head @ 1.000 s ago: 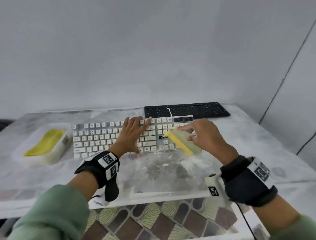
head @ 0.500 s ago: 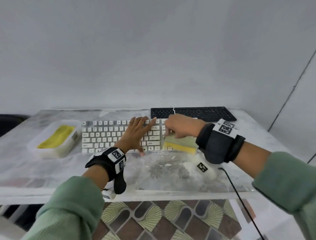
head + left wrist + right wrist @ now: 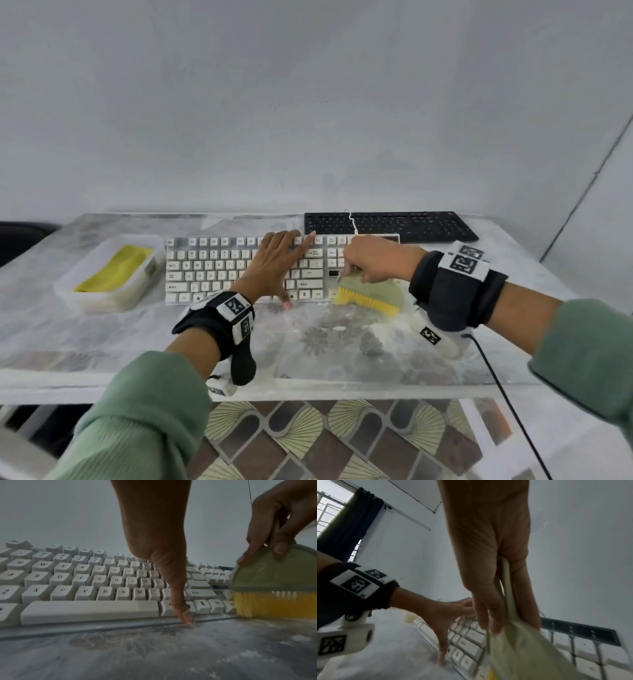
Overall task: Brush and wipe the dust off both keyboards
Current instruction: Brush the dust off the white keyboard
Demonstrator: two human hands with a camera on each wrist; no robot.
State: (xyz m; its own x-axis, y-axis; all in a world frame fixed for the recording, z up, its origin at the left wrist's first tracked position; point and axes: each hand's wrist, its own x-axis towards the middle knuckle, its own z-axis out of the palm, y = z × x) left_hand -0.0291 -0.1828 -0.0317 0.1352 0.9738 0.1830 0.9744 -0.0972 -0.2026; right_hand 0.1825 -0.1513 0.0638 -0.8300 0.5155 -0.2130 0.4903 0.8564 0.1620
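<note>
The left hand (image 3: 277,263) lies flat, fingers spread, on the white keyboard (image 3: 219,270) – thumb at its near edge; the right hand (image 3: 376,260) pinches the green brush (image 3: 371,294), yellow bristles at the keyboard's right end – black keyboard (image 3: 411,224) just behind

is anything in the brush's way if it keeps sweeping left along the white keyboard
Yes: the left hand lies flat on the white keyboard, just left of the brush that the right hand holds. Keys beyond it look free.
</note>
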